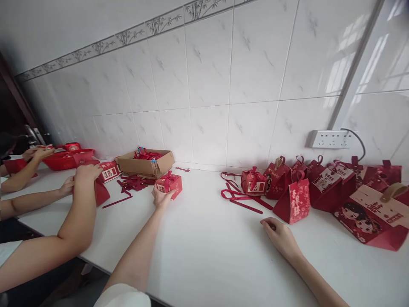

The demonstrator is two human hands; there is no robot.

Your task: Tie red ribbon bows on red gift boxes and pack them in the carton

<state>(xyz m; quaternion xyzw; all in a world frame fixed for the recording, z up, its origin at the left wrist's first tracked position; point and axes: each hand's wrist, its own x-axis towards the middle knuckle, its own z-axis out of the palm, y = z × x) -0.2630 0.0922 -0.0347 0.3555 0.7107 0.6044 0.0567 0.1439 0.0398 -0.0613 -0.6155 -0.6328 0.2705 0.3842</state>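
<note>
My left hand point(160, 198) grips a small red gift box point(175, 186) at the middle of the table. The box carries a gold double-happiness print and a dark red ribbon bow on top. Loosely curled, my right hand point(281, 238) rests on the white tabletop, and I see nothing in it. Closest to it stands a red paper gift bag point(299, 200) with a loop handle. Behind are another ribboned gift box point(253, 182) and several loose red ribbons point(246, 207).
Several red gift bags point(329, 187) crowd the right side, below a wall power strip point(335, 139). A cardboard box point(140, 167) of ribbons stands against the tiled wall. At left, a co-worker's arms point(78, 213) handle red packaging; beyond, another person works near a red basin point(68, 161).
</note>
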